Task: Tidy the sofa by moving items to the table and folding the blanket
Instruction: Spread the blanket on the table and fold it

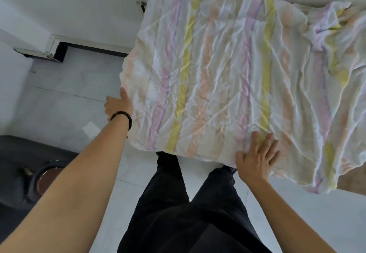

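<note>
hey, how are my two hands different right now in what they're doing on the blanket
The left hand is at the blanket's left side edge, fingers hidden by the fabric; the right hand lies flat on top near the front edge, fingers spread. The left wrist wears a dark beaded bracelet; the right wrist is bare. Both touch the blanket.

Under the right hand point(257, 159) and beside the left hand point(118, 105), the blanket point(217, 70) is thin, matt woven cloth, heavily creased, with faded pastel stripes of yellow, pink, peach and lilac on white. Below both hands, the floor point(65, 98) is smooth pale tile with a slight sheen and thin grout lines, and the trousers point(178, 209) are matt black fabric. On the left wrist sits a bracelet point(123, 116) of dark, faintly glossy beads; left of that arm, the sofa point(13, 163) looks like dull, dark grey upholstery.
</note>
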Motion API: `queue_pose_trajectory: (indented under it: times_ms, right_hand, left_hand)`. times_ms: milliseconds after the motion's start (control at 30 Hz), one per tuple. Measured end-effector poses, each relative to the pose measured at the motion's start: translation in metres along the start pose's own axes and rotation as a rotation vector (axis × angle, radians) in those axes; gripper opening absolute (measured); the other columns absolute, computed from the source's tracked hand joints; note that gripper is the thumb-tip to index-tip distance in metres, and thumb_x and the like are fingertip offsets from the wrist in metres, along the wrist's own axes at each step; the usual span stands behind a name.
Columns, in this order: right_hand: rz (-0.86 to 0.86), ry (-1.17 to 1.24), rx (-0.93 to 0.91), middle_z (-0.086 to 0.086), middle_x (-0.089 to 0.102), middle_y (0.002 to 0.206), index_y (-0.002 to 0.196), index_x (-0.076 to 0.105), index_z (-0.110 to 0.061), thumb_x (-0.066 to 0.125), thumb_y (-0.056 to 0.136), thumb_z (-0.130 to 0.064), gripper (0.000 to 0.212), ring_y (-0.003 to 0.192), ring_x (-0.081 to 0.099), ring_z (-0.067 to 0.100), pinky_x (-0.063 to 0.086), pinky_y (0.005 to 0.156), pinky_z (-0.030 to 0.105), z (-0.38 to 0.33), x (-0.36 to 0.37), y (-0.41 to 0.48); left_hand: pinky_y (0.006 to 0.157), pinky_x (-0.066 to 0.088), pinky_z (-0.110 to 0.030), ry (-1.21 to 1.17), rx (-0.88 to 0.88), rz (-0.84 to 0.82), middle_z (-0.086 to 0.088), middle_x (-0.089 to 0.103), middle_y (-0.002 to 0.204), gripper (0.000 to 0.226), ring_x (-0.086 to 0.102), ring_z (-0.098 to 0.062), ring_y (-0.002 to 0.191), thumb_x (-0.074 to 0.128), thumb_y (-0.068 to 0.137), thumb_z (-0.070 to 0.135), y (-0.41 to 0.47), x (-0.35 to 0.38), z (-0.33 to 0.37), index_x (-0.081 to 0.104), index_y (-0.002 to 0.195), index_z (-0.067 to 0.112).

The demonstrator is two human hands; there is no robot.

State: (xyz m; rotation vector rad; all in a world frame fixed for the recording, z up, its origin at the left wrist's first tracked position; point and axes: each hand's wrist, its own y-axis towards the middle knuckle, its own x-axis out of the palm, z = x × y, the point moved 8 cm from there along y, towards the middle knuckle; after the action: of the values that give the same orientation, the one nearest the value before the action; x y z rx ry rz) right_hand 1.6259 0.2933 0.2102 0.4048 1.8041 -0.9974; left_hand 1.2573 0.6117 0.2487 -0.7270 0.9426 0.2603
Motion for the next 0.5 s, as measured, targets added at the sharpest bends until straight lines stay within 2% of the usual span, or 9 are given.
queue_pose_trajectory:
  times_ms: [67,100,167,233,267,367,433,500]
  right_hand:
    - [0.066,0.04,0.048,0.019,-0.015,0.163,0.158,0.007,-0.016,0.052,0.085,-0.021,0.086,0.15,-0.016,0.038,-0.008,0.12,0.054,-0.04,-0.003,-0.004]
    - [0.098,0.048,0.007,0.02,-0.015,0.163,0.158,0.006,-0.015,0.054,0.085,-0.017,0.087,0.15,-0.016,0.037,-0.007,0.12,0.053,-0.069,-0.005,-0.004]
    - [0.137,0.063,-0.134,0.019,-0.015,0.163,0.158,0.005,-0.016,0.053,0.091,-0.022,0.083,0.151,-0.014,0.036,-0.002,0.121,0.054,-0.138,-0.007,-0.002]
    - [0.131,0.115,-0.268,0.017,-0.016,0.164,0.159,0.004,-0.02,0.046,0.099,-0.033,0.074,0.151,-0.014,0.035,0.002,0.121,0.054,-0.212,-0.008,0.005]
    - [0.115,0.126,-0.321,0.016,-0.016,0.164,0.159,0.005,-0.022,0.044,0.101,-0.036,0.071,0.151,-0.014,0.035,0.002,0.121,0.052,-0.247,-0.008,0.009]
    - [0.012,-0.003,-0.441,0.013,-0.009,0.165,0.158,0.012,-0.027,0.042,0.103,-0.04,0.064,0.152,-0.009,0.034,0.004,0.122,0.047,-0.327,0.002,0.023]
    - [-0.059,-0.053,-0.474,0.013,0.015,0.163,0.155,0.027,-0.03,0.046,0.102,-0.04,0.057,0.151,0.01,0.034,0.018,0.121,0.048,-0.351,0.012,0.03]
    - [-0.063,-0.071,-0.496,0.01,0.045,0.141,0.145,0.045,-0.032,0.05,0.102,-0.033,0.044,0.135,0.034,0.033,0.039,0.108,0.047,-0.359,0.013,0.036]
  left_hand:
    - [0.104,0.041,-0.049,0.022,0.004,-0.152,-0.009,0.053,0.138,0.084,0.051,-0.032,0.125,0.038,0.079,0.078,0.022,0.009,0.005,0.051,0.137,0.019]
    - [0.099,0.046,-0.047,-0.013,0.017,-0.212,-0.005,0.061,0.126,0.082,0.058,-0.03,0.114,0.043,0.073,0.08,0.031,0.011,0.006,0.061,0.124,0.019]
    - [0.089,0.052,-0.038,-0.174,0.061,-0.276,-0.002,0.067,0.104,0.056,0.064,-0.027,0.099,0.06,0.078,0.063,0.044,0.012,0.009,0.065,0.103,0.013]
    - [0.086,0.054,-0.036,-0.381,0.056,-0.294,-0.005,0.067,0.099,0.024,0.065,-0.027,0.097,0.069,0.085,0.037,0.059,0.006,0.011,0.061,0.093,0.015]
    - [0.085,0.056,-0.037,-0.482,0.035,-0.299,-0.007,0.067,0.1,0.017,0.066,-0.027,0.096,0.069,0.086,0.03,0.066,0.001,0.009,0.059,0.09,0.017]
    - [0.076,0.057,-0.036,-0.705,-0.104,-0.401,-0.01,0.064,0.098,0.01,0.065,-0.026,0.088,0.063,0.089,0.016,0.08,-0.008,0.001,0.056,0.096,0.011]
    - [0.079,0.059,-0.04,-0.852,-0.257,-0.542,-0.013,0.067,0.104,0.022,0.068,-0.028,0.092,0.062,0.089,0.011,0.089,-0.006,-0.007,0.06,0.11,0.004]
    - [0.084,0.058,-0.049,-0.931,-0.356,-0.64,-0.018,0.069,0.114,0.037,0.069,-0.032,0.101,0.064,0.085,0.01,0.1,-0.01,-0.011,0.061,0.121,0.001]
